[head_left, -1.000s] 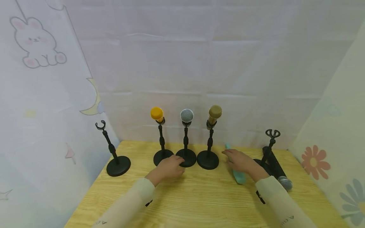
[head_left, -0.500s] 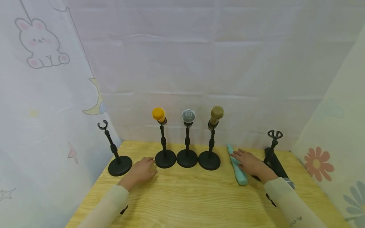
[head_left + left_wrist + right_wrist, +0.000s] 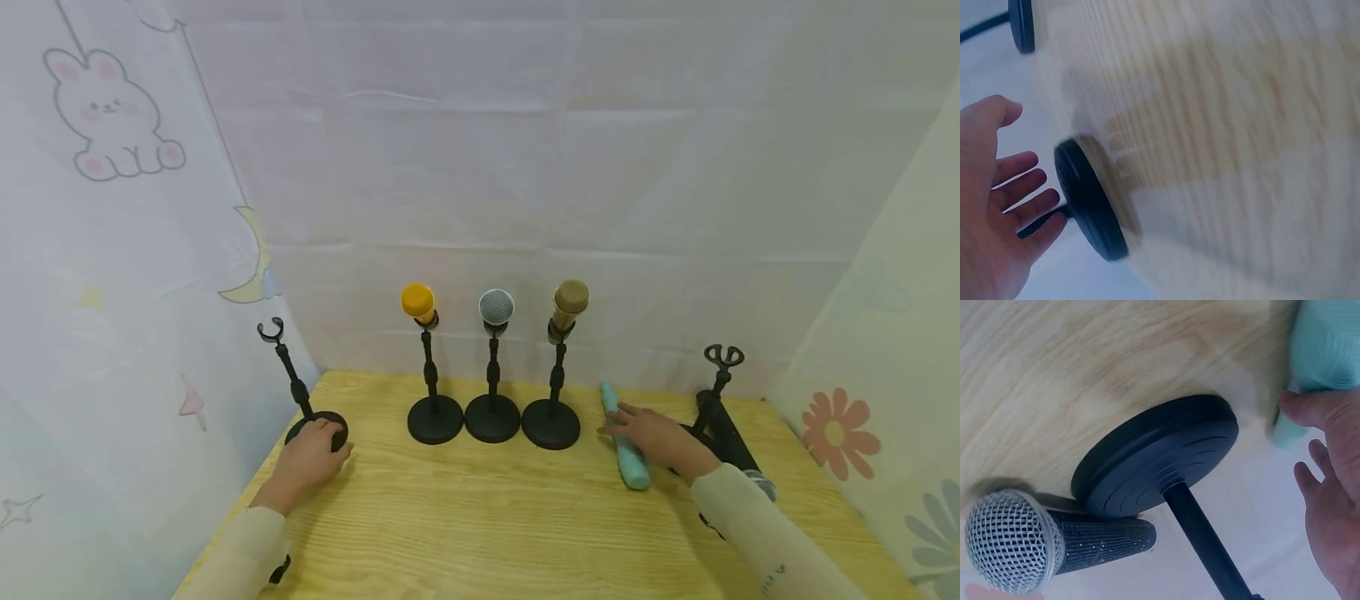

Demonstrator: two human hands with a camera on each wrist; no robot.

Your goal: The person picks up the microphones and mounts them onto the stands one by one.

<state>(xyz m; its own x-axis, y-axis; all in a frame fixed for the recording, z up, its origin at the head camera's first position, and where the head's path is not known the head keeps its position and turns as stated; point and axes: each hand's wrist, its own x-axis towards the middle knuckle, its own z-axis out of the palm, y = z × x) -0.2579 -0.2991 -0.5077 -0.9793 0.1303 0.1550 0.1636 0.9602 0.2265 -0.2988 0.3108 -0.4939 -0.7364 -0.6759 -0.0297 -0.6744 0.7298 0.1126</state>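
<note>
My left hand (image 3: pixel 307 461) hovers over the round base of the leftmost black microphone stand (image 3: pixel 302 393), whose holder is empty. In the left wrist view the fingers (image 3: pixel 1025 187) are loosely spread beside the stand's base (image 3: pixel 1090 200) and pole; contact cannot be told. My right hand (image 3: pixel 663 440) lies over a teal microphone (image 3: pixel 633 468) on the table, its fingers loose and its thumb (image 3: pixel 1313 409) close against the teal body. To its right are another empty stand (image 3: pixel 720 385) and a black microphone (image 3: pixel 1104 540) with a silver mesh head, lying by the stand's base.
Upright stands in the middle hold a yellow microphone (image 3: pixel 418 302), a silver-headed microphone (image 3: pixel 497 307) and a gold microphone (image 3: pixel 570 302). The wooden table (image 3: pixel 480 517) meets a pale curtain (image 3: pixel 480 183) at the back, with printed sheets at both sides.
My left hand has moved left, from the middle stands' bases to the leftmost stand. The right hand stays by the teal microphone, with only a slight shift.
</note>
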